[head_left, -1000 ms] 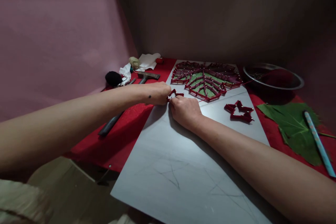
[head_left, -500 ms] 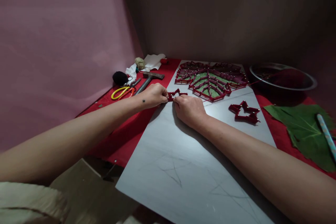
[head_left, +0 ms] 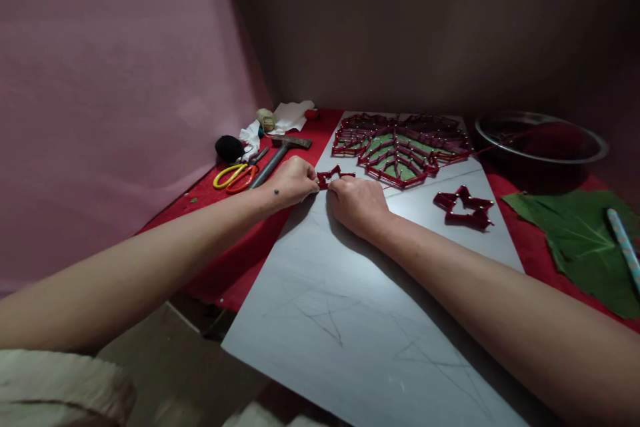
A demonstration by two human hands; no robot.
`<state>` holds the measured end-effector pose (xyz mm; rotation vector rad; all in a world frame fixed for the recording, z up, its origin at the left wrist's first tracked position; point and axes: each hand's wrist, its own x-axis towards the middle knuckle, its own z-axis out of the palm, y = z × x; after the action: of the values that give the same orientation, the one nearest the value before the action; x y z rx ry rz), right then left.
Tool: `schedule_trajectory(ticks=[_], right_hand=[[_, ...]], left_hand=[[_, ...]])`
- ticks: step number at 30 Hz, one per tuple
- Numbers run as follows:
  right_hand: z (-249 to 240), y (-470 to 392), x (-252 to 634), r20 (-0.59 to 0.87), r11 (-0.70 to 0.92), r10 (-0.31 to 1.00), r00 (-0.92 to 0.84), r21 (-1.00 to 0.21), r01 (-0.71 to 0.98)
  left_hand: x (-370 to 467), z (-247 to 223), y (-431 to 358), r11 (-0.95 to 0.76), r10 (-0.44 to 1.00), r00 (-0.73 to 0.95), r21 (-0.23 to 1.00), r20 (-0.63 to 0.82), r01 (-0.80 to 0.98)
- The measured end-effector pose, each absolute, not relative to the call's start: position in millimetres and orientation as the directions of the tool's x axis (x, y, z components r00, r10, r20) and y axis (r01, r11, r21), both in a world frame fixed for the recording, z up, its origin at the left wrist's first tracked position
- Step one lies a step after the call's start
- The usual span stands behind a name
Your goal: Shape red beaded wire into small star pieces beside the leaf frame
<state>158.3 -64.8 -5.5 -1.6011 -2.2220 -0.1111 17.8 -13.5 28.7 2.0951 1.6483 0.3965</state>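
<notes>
On the pale board point(head_left: 280, 280) a small star of nails wound with red yarn point(head_left: 327, 177) lies between my hands, its near part hidden by them. My left hand point(head_left: 295, 179) is closed at the star's left edge; what its fingertips pinch is too small to make out. With fingers curled, my right hand point(head_left: 359, 203) is at the star's near right side, shut on the red yarn point(head_left: 465, 159), which runs from behind it to the metal bowl point(head_left: 575, 160). Another red star point(head_left: 465, 219) stands to the right. Behind is a large leaf shape of nails and red yarn point(head_left: 400, 177).
Left on the red cloth point(head_left: 230, 280) are a hammer point(head_left: 273, 163), scissors point(head_left: 230, 175), a black yarn ball point(head_left: 229, 148), a beige ball point(head_left: 266, 120) and white paper point(head_left: 294, 117). A green leaf point(head_left: 575, 247) and a pen point(head_left: 623, 243) lie right. Pencilled stars point(head_left: 325, 320) mark the board's near end.
The view has shifted slightly, so the board and bowl sit a little higher. Both hands remain at the small star with almost no movement.
</notes>
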Motion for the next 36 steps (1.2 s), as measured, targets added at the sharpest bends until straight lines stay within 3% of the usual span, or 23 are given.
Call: schedule_trajectory(ticks=[4,11,15,18,20,22,28,32,36], right_hand=[[-5.7,-64.5,158.9,0.357,0.339,0.896,-0.263,-0.169,0.925],[-8.3,-63.1,159.4,0.380,0.347,0.886,-0.265,-0.164,0.924],[-7.3,-63.5,159.6,0.374,0.348,0.888,-0.267,-0.169,0.922],[-6.5,-64.1,160.0,0.373,0.352,0.888,-0.269,-0.174,0.920],[-6.4,-64.2,160.2,0.379,0.353,0.886,-0.266,-0.180,0.918],[-6.5,-64.1,160.4,0.384,0.356,0.884,-0.265,-0.186,0.916],[-6.3,-64.0,159.8,0.380,0.350,0.887,-0.263,-0.181,0.919],[-5.6,-64.2,159.9,0.377,0.354,0.886,-0.270,-0.175,0.919],[-5.4,-63.7,160.2,0.371,0.354,0.888,-0.271,-0.178,0.918]], left_hand=[[18.6,30.7,-14.4,-0.207,0.964,0.259,0.459,-0.053,0.864],[8.4,41.0,-19.6,-0.243,0.902,0.380,0.487,-0.205,0.839],[11.8,46.9,-16.4,-0.419,0.857,0.481,0.293,-0.186,0.859],[20.3,51.0,-11.4,-0.534,0.825,0.539,0.077,-0.172,0.842],[27.6,54.4,-9.3,-0.571,0.815,0.556,-0.060,-0.165,0.819],[34.9,57.9,-9.4,-0.557,0.822,0.529,-0.103,-0.211,0.824],[42.0,61.8,-8.8,-0.471,0.836,0.419,-0.071,-0.353,0.879],[34.3,64.3,3.4,-0.415,0.726,0.440,0.174,-0.529,0.893],[27.6,71.6,12.0,-0.350,0.676,0.450,0.283,-0.584,0.893]])
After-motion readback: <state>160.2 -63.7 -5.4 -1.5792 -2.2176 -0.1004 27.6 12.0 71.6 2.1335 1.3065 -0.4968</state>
